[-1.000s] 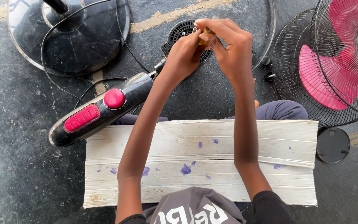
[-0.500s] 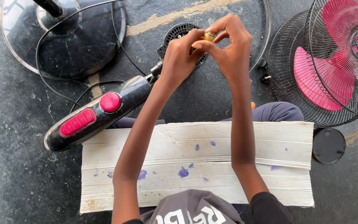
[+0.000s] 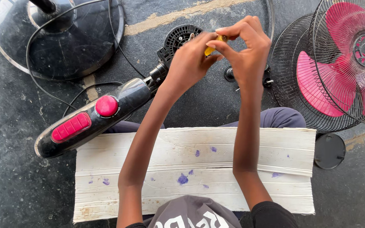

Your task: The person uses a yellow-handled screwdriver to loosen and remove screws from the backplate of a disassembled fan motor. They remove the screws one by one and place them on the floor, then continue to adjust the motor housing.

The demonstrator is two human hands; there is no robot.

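A small yellow part (image 3: 209, 50) is pinched between the fingertips of both hands, held in the air just above the black fan motor housing (image 3: 178, 40) that ends the fan's control column (image 3: 91, 120). For this step to be done well, the yellow part is best kept low and directly over the housing, so that if it slips it is caught there rather than lost on the dark floor (image 3: 13, 177); the pinch is best kept light and steady, with one hand bracing the piece while the other works it. What exactly the part is cannot be told, as it is mostly covered by the fingers. The left hand (image 3: 189, 63) is closed on the part from below and the left, its thumb and forefinger pressed to the yellow piece and the remaining fingers curled in. The right hand (image 3: 248, 52) is arched above it, wrist bent, with thumb and forefinger closed on the same piece and the other fingers raised and fanned. Both forearms are stretched forward over a white wooden board (image 3: 191, 169) that lies across the lap, marked with small purple spots. To the right, a wire fan guard with pink blades (image 3: 339, 63) rests on the floor, a round black cap (image 3: 329, 150) lies near it, and the round fan base (image 3: 60, 33) with its black cord sits at upper left.
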